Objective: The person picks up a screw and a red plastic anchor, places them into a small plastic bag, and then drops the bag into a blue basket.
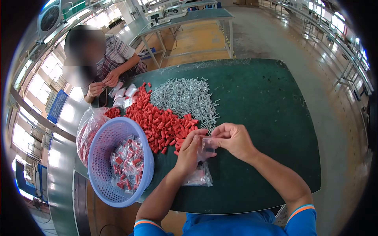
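A small clear plastic bag [206, 148] is held between my two hands above the near part of the green table. My left hand [190, 152] grips its left side, with the fingers partly wrapped around it. At the bag's upper right edge, my right hand [235, 142] pinches with thumb and forefinger. Under my left wrist lie more clear bags [201, 177] on the tabletop. Just beyond my left hand spreads a heap of red tubular plastic pieces [163, 128]. Behind that is a pile of silver screws [183, 96]. Any contents of the held bag are hard to make out.
A lilac perforated basket [149, 167] with filled bags stands at the left edge of the green table [271, 118]. Beside it sits a large clear sack [84, 137] of red pieces. A co-worker's hands [103, 84] work at the far left, near small bags [125, 94].
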The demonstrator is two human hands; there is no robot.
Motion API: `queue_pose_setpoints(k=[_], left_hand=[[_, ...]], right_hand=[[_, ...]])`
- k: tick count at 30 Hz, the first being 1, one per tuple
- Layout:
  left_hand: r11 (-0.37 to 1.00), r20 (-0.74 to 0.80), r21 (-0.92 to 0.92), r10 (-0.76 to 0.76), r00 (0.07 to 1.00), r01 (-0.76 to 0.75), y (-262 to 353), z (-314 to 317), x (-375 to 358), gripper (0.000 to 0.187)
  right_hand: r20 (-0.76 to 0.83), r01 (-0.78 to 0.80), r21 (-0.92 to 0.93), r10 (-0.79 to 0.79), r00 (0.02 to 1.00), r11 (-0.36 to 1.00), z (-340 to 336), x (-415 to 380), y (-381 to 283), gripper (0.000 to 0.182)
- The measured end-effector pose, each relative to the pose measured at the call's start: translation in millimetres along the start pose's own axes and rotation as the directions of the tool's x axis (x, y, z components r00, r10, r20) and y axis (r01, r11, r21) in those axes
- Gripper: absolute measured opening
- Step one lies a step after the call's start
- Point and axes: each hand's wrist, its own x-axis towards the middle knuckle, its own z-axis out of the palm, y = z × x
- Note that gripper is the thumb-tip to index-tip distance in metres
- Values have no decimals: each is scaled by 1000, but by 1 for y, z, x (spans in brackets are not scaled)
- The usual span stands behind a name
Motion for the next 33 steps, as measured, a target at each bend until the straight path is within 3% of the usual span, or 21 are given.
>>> queue_pose_setpoints(k=[5,7,9,11,12,16,22,29,31,33], left_hand=[[988,12,94,119,993,-120,0,-13,-1,29],[980,90,185,55,994,-71,9,-10,-8,24],[954,62,274,111,992,-124,10,3,-11,17],[835,93,497,220,971,-237,7,3,-13,9],[853,74,461,238,968,-245,7,2,-13,6],[757,118,574,300,947,-312,10,0,-13,6],[462,212,777,446,869,-427,20,6,-14,12],[375,236,796,529,815,-474,21,6,-15,8],[291,238,834,576,782,-468,24,6,-14,12],[277,228,831,622,749,-483,20,2,-12,15]], right_hand=[[59,40,-167,-31,998,985,-3,-5,-8,9],[75,130,-287,-113,991,949,-2,-8,-12,9],[87,142,-335,-119,989,931,-4,-10,-15,15],[100,159,-415,-129,987,896,-3,-14,-22,26],[125,134,-413,-89,988,901,-4,-14,-21,35],[117,194,-380,-161,980,905,-4,-14,-22,34],[115,195,-370,-163,980,908,-5,-14,-24,42],[123,201,-319,-169,978,926,-4,-13,-19,42],[124,220,-284,-192,974,933,-5,-13,-19,41],[19,256,-458,-278,960,852,-4,-14,-23,28]])
